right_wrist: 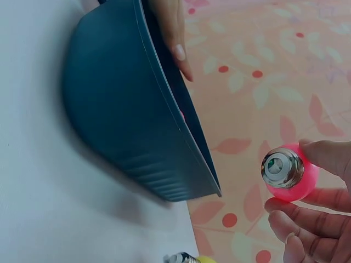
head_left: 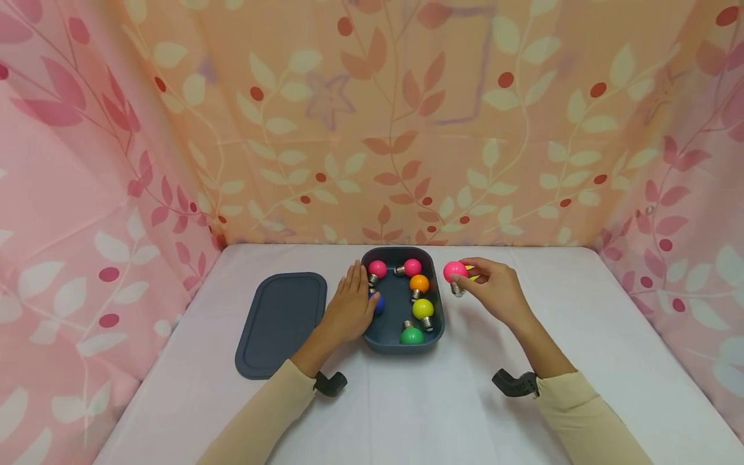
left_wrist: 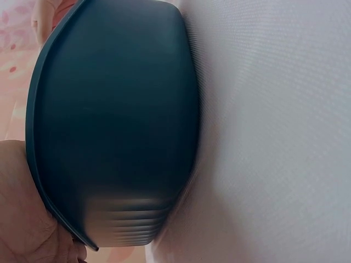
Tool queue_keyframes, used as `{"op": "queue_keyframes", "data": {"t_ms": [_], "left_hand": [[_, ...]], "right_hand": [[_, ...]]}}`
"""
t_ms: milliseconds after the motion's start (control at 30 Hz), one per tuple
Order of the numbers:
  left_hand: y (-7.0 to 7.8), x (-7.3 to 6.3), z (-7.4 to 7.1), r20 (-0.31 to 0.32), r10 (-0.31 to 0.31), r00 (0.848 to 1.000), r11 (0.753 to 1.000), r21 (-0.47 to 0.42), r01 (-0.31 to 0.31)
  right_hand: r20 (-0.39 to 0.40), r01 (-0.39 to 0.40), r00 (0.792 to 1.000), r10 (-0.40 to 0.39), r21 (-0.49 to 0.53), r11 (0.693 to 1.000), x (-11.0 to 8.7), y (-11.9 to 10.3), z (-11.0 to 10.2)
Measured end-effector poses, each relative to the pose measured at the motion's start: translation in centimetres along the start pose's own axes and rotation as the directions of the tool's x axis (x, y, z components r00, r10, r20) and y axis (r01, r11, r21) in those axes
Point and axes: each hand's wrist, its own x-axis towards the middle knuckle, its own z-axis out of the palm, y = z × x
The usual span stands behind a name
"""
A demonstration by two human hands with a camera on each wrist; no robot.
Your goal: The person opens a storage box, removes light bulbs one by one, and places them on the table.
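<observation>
A dark blue-grey plastic container (head_left: 401, 349) holds several coloured light bulbs. My left hand (head_left: 351, 307) lies with straight fingers on its left rim; the left wrist view shows the palm (left_wrist: 22, 203) against the edge. Just beyond the right rim, my right hand (head_left: 496, 287) pinches a pink light bulb (head_left: 455, 271) between thumb and fingers. The bulb is in the air, its metal screw base (right_wrist: 282, 167) facing the right wrist camera. A blue bulb (head_left: 380, 303) sits beside my left thumb, partly hidden.
Inside the container are two pink bulbs (head_left: 377, 269), an orange bulb (head_left: 419, 283), a yellow bulb (head_left: 423, 309) and a green bulb (head_left: 412, 335). Another yellow bulb (right_wrist: 206, 259) lies on the table near my right hand. Left of the container lies its flat lid (head_left: 281, 323).
</observation>
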Motion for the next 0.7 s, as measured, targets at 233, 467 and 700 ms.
{"op": "queue_keyframes", "data": {"t_ms": [233, 467, 700], "left_hand": [[0.1, -0.2, -0.2, -0.007, 0.007, 1.0, 1.0, -0.017, -0.007], [0.0, -0.3, -0.3, 0.0, 0.0, 1.0, 1.0, -0.023, 0.0], [0.1, -0.2, -0.2, 0.005, -0.002, 1.0, 1.0, -0.013, 0.002]], "right_hand": [[0.002, -0.029, 1.0, 0.029, -0.006, 1.0, -0.1, 1.0, -0.7], [0.001, -0.064, 0.998, 0.064, 0.011, 0.998, -0.4, 2.1, -1.4], [-0.003, -0.09, 0.996, 0.09, 0.03, 0.995, -0.6, 3.1, -1.8]]}}
